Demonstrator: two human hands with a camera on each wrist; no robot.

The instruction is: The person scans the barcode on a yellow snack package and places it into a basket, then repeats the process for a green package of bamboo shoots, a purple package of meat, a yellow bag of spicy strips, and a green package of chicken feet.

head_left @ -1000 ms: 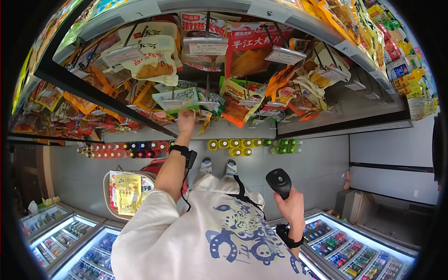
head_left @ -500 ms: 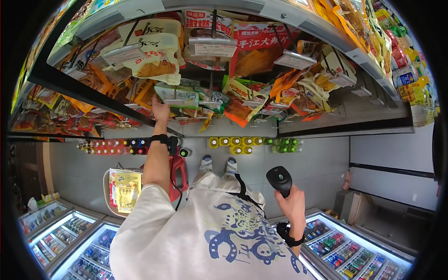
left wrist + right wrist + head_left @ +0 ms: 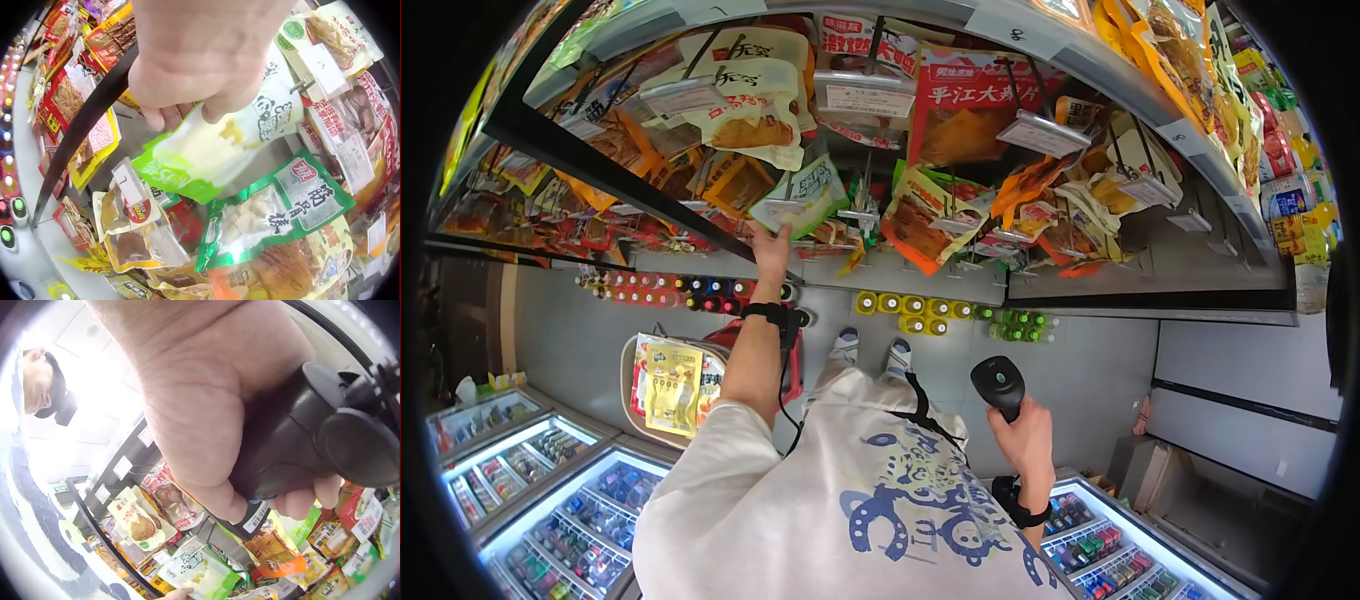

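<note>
My left hand grips a white and green snack bag by its near edge at the hanging racks. In the left wrist view the bag shows a panda print, and curled fingers meet its upper edge. Just below it hangs a green-edged packet with a clear window. Down at the right of the body, my right hand holds a black handheld barcode scanner. The right wrist view shows that hand's fingers wrapped round the scanner's handle.
Other snack packets, such as a red one, hang from hooks with price tags. A black shelf post slants beside my left arm. Bottles stand on the floor below the shelf. A basket holding packets is at left, near lit chillers.
My left hand first moved left along the green and white bag, then back slightly right. The bag now tilts upward in its grip. The right hand keeps the scanner in the same place.
</note>
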